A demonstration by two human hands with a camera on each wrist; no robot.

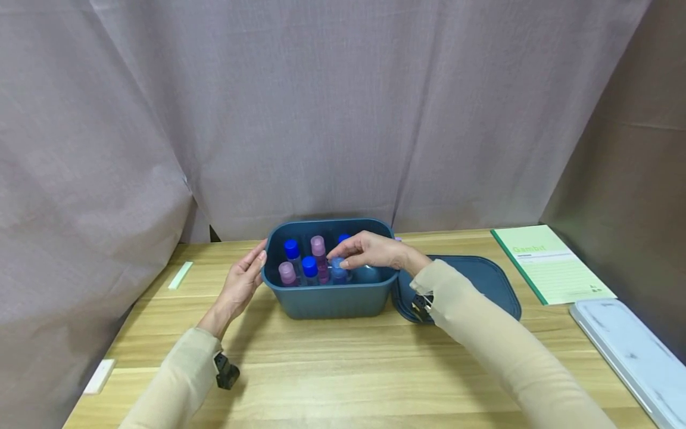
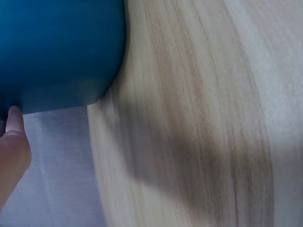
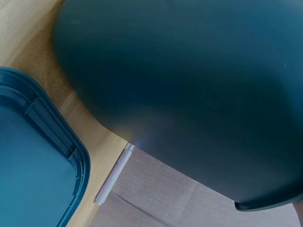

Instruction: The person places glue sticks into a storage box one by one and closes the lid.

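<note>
Bottles are standing in the bin on the table; its lid is lying right, notebook farther right.

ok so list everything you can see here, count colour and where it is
dark teal plastic bin: 1, teal, centre of table, open
small capped bottles: at least six, blue and pink caps, upright in the bin
flat teal plastic lid: 1, teal, on the table right of the bin
green-edged paper notepad: 1, pale green, far right
pale grey flat tray: 1, right edge
pale green strip: 1, far left
white block: 1, left edge
light wooden table: 1
mauve cloth curtain: behind
left hand: rests on the bin's left wall
right hand: pinches a light-blue-capped bottle
</note>
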